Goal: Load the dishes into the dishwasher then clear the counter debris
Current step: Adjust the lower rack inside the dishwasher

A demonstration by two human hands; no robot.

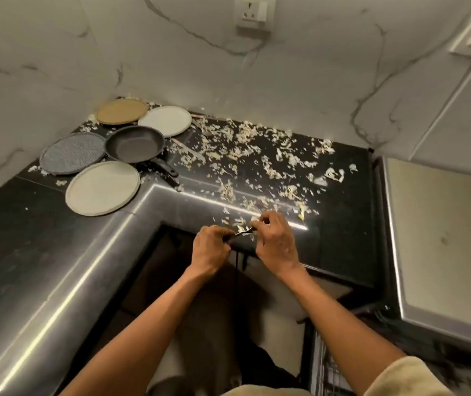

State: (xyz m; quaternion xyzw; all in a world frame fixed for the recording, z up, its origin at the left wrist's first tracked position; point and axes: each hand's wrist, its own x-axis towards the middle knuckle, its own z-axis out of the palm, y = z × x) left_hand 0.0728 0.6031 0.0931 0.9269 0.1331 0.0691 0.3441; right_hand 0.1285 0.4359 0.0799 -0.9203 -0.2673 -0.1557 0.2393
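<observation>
Both hands meet at the front edge of the black L-shaped counter (42, 252). My left hand (211, 248) and my right hand (275, 241) each pinch one end of a small thin metal utensil (244, 231); I cannot tell what kind. Pale shredded debris (242, 150) is strewn over the counter beyond the hands. In the far left corner lie a tan plate (121, 111), a white plate (165, 120), a grey textured plate (72, 153), a cream plate (102, 187) and a black frying pan (134, 144).
A knife (188, 150) lies among the debris near the pan. A steel appliance top (443, 238) stands at the right. Marble walls enclose the corner, with a socket (254, 12) high up. A wire rack (328, 367) shows below the counter at lower right.
</observation>
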